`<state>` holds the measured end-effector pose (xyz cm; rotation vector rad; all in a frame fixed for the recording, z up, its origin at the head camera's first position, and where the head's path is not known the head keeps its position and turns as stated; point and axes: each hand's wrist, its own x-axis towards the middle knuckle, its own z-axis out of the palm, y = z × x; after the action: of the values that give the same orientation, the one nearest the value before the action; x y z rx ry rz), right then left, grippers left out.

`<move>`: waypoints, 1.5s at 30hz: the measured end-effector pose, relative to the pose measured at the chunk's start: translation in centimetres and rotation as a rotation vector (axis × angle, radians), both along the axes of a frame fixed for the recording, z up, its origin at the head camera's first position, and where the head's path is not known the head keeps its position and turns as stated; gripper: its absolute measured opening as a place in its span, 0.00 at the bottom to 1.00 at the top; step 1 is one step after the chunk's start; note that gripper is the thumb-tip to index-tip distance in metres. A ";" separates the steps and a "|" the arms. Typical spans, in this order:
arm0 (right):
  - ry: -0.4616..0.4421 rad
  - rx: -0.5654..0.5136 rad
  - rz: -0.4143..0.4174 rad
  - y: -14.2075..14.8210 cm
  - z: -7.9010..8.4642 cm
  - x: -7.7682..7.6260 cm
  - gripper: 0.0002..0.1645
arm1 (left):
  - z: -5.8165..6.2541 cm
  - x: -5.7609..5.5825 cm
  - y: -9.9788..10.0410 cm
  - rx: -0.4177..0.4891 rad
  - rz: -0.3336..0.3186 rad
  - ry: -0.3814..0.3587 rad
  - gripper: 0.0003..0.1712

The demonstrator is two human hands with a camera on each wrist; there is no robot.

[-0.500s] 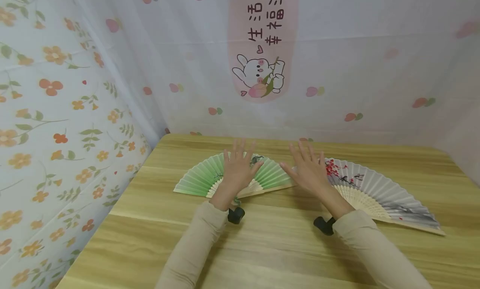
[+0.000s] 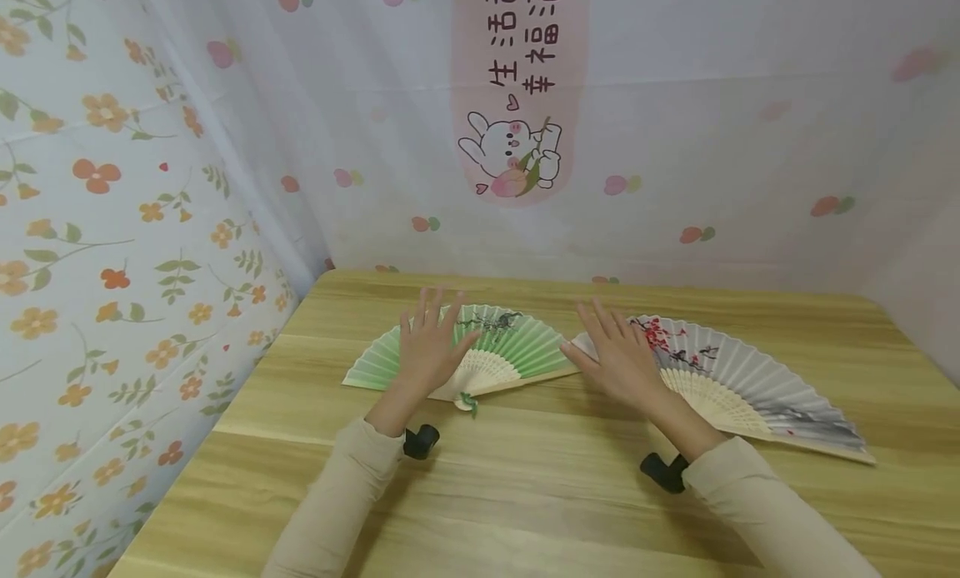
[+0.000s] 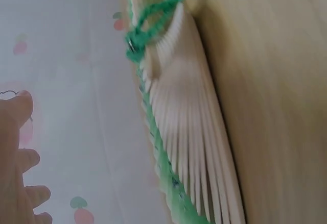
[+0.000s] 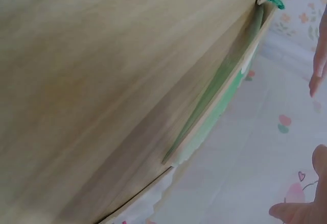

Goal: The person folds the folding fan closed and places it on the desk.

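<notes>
Green fan (image 2: 536,351) lying spread on surface (image 2: 525,511), L of centre, nearer back edge than front, pivot pointing to front edge. Grey-white fan (image 2: 750,382) w/ red blossom print, also spread, on its R, reaching toward R edge; neighbouring ends meeting or overlapping, can't tell which. L hand (image 2: 431,353) above L half of green fan, fingers straight, grip wide. R hand (image 2: 618,361) over inner end of grey-white fan, fingers straight, thumb out, grip wide too; contact w/ that fan: can't tell.

L wrist view only: ribs (image 3: 189,112) close up, almost edge-on, & how green cord (image 3: 135,48) loops at pivot; L thumb & fingertips at frame edge, apart from fan. In head view, cord just a small tangle. R wrist view only: guard stick (image 4: 222,89) seen low along its length, darker green strip beneath. Whole rabbit print (image 2: 517,149) on back curtain (image 2: 660,103): head view only.

Vs 0.5 s ago: L hand shifted toward L edge, uncovering pivot & more dark print; gap b/w hands wider; R hand slightly nearer front edge; both fans same spots.
</notes>
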<state>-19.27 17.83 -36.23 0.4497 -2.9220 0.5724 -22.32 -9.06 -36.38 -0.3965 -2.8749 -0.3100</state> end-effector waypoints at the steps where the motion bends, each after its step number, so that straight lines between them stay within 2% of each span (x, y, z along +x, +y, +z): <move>1: -0.005 -0.001 0.003 0.1 -0.1 0.1 0.44 | 0.0 0.1 -0.3 0.006 -0.001 0.003 0.37; 8: -0.039 -0.051 0.009 0.8 -0.4 0.7 0.42 | -0.5 0.8 -2.7 0.011 0.016 0.034 0.37; 16: -0.093 -0.201 0.051 1.3 -0.8 1.3 0.40 | -1.0 1.8 -4.6 0.003 0.004 0.066 0.36; 23: -0.143 -0.303 0.076 1.6 -1.4 1.7 0.42 | -1.5 2.7 -6.8 0.025 0.025 0.034 0.36; 26: -0.162 -0.350 0.075 1.9 -1.6 1.8 0.44 | -1.8 2.8 -7.7 0.082 0.037 0.001 0.36; 31: -0.169 -0.421 0.077 2.0 -2.0 1.7 0.43 | -2.2 2.8 -9.2 0.227 0.042 -0.054 0.37; 38: -0.195 -0.448 0.050 1.7 -2.4 1.5 0.39 | -2.5 2.8 -11.2 0.443 0.051 -0.136 0.34; 45: -0.255 -0.486 0.022 1.6 -2.4 1.2 0.37 | -2.9 3.0 -12.5 0.581 0.060 -0.249 0.36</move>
<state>-18.08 19.45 -38.60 0.3658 -2.8519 1.3870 -19.35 -21.52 -39.23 -0.1684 -2.8330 -1.2132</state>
